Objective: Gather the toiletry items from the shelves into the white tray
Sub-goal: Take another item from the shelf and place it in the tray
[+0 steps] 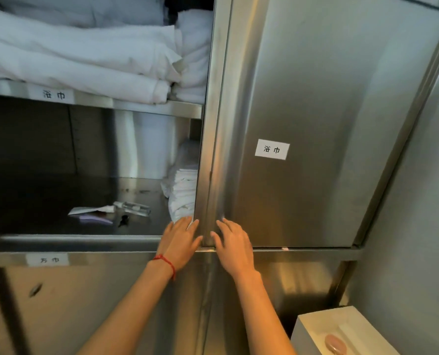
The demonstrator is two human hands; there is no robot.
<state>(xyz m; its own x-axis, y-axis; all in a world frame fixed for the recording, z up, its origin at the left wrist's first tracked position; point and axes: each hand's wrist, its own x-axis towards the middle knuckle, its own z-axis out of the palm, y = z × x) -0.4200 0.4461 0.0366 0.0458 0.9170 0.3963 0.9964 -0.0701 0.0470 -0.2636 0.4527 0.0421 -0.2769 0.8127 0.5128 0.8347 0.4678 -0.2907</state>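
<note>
Both hands at the vertical edge of the brushed steel sliding door point(315, 124), low down, just above the bottom rail: left hand point(181, 239), with a thin red string bracelet point(165, 262) on the wrist, flat with fingers straight and slightly spread, fingertips touching the door's edge from the open side; right hand point(233, 245) likewise flat and spread, palm pressed on the door face just beside the edge. Nothing held in either hand. Toiletry items, a small loose group of flat white sachets, a clear wrapped piece and a lilac flat packet point(110, 212), lying on the steel middle shelf point(72, 239) inside the open compartment, to the left of the left hand and a little further back, near but apart from it. Long axis of the group roughly left to right, along the shelf's front edge. Left hand clearly the nearer one; right hand separated from the items by the door edge. Stack of folded white small cloths point(183, 190) standing between the items and the door edge, just behind the left fingertips, partly hidden by the door. Rectangular white tray point(313, 326) low at the right, below the shelf level, on the right hand's side, with a pinkish round object point(335, 342) already inside. Probably a short reach to the left and inward for the left hand, then a carry across and down to the tray. Folded white bath towels point(85, 60) on the upper shelf, well above.
</note>
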